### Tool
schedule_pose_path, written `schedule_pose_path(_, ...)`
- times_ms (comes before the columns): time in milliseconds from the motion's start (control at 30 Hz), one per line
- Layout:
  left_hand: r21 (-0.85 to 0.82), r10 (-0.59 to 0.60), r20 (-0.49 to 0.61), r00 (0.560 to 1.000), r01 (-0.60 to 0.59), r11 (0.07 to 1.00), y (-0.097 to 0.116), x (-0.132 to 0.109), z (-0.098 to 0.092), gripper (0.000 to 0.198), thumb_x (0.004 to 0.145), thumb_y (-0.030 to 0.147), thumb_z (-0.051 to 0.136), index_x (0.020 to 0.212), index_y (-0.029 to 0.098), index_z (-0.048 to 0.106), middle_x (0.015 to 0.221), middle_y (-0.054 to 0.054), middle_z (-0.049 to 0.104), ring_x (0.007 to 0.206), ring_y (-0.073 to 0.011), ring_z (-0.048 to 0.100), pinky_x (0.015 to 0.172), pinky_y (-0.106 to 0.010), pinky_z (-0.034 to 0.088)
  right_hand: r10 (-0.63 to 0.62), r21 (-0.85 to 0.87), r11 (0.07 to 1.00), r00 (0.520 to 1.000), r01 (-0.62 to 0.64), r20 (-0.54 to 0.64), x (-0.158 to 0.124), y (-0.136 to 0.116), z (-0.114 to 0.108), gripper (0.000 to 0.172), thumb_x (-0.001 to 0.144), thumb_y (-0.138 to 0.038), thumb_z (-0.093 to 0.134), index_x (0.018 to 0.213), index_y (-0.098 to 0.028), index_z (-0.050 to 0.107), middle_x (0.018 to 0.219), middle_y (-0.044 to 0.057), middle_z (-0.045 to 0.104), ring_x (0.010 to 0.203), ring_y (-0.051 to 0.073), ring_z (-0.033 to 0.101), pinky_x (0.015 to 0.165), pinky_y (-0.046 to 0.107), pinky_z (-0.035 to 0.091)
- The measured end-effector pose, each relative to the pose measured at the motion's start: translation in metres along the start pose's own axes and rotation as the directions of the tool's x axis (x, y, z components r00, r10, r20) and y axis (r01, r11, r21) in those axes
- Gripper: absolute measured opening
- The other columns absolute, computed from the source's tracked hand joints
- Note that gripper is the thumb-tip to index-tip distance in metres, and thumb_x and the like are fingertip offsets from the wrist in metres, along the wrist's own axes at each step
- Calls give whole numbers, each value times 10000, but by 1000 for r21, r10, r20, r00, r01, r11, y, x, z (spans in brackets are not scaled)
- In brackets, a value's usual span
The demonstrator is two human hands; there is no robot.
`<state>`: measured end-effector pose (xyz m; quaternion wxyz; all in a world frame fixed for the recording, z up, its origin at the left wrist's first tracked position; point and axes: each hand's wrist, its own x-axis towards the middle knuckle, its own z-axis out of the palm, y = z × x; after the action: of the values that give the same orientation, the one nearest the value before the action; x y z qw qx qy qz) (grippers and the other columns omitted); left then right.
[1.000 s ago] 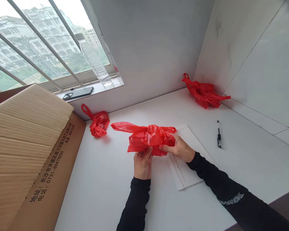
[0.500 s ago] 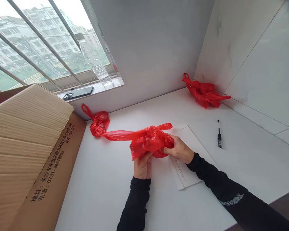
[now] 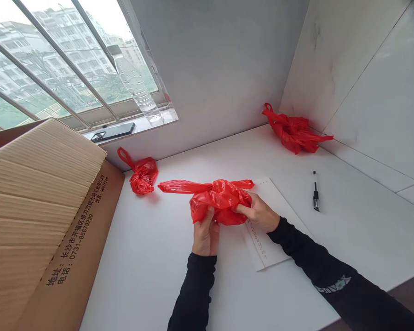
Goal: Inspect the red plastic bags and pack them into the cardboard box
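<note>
A red plastic bag [image 3: 221,200], bunched up with its handles sticking out to the left and right, is held above the white table [image 3: 145,262]. My left hand [image 3: 205,236] grips it from below on the left, thumb on its front. On the right side my right hand [image 3: 260,211] is closed round the bag, thumb in front. What the bag contains, if anything, is hidden. Partly beneath the right hand and forearm lies a white notepad [image 3: 279,207] with a row of punched holes along one edge.
At left stands an open cardboard box [image 3: 72,230]. A knotted red bag [image 3: 143,174] sits near the back edge, another red bag [image 3: 296,133] in the far right corner. A black pen [image 3: 316,195] lies at right. The windowsill holds a phone [image 3: 113,132] and a water bottle [image 3: 138,87].
The held bag has shifted slightly right, and its left handle, earlier reaching to the knotted bag, now points left and stands apart from it. Both hands keep hold of the bag.
</note>
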<state>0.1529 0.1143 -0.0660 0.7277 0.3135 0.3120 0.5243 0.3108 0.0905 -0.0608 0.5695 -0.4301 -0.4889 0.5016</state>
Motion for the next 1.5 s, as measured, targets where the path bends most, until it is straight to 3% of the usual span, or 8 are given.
schedule_pose_path(133,23,-30,-41,999,31,999,-1,1,1,462,794,375,780,1212,235,644,1250,-86,678,1142,-265,640,937,-376,530,7,81,997,1000,-7,-1,1,2,-1,59,830,-251,664,862,-218,627,891,7,675,865,208,624,852,349,513)
schedule_pose_path(433,31,20,-30,999,-19,999,-5,2,-2,496,819,398,755,1273,269,602,1293,-69,654,1163,-238,628,962,-348,514,32,168,984,989,-56,142,0,-3,1,377,792,-325,784,1130,-225,650,1073,35,702,1057,245,641,930,374,516)
schedule_pose_path(733,65,68,-43,997,-65,996,-5,1,-1,449,831,365,744,1249,257,620,1297,-65,656,1251,-266,579,992,-353,507,49,32,998,999,-50,24,-1,1,-2,87,795,-234,659,818,-189,588,767,-13,622,751,187,581,717,327,485)
schedule_pose_path(900,223,117,-43,992,-105,969,-11,6,-11,416,694,239,851,1085,219,715,1154,-59,726,1140,-278,645,991,-369,507,26,22,999,999,-27,41,-1,3,1,257,750,-251,730,971,-193,612,921,17,659,894,220,606,827,353,495)
schedule_pose_path(967,252,133,-40,990,-119,960,-12,6,-13,416,679,217,855,1074,216,721,1112,-57,736,1113,-281,654,987,-385,507,13,-5,1000,1000,-13,26,-1,3,1,229,743,-219,710,948,-194,610,879,6,650,835,205,596,797,346,495)
schedule_pose_path(1100,242,145,-42,989,-130,962,-10,5,-13,376,690,221,843,1049,214,731,1104,-53,739,1065,-270,667,935,-370,535,8,-36,999,1000,-8,5,-1,5,-1,117,744,-191,646,829,-209,568,751,-27,591,710,177,544,691,320,478)
schedule_pose_path(1267,209,110,-60,992,-95,973,-7,5,-15,314,724,278,823,1021,211,746,988,-40,756,910,-235,697,756,-319,581,5,32,999,1000,-6,22,0,4,-3,297,757,-322,750,963,-224,560,862,-1,618,870,221,590,832,362,493)
schedule_pose_path(1500,174,120,-105,987,-100,980,-5,5,-11,349,675,251,862,1003,198,755,989,-41,769,931,-243,703,779,-327,572,21,72,997,998,-25,53,-2,0,-2,342,771,-407,775,982,-227,576,870,3,623,863,222,595,834,364,497)
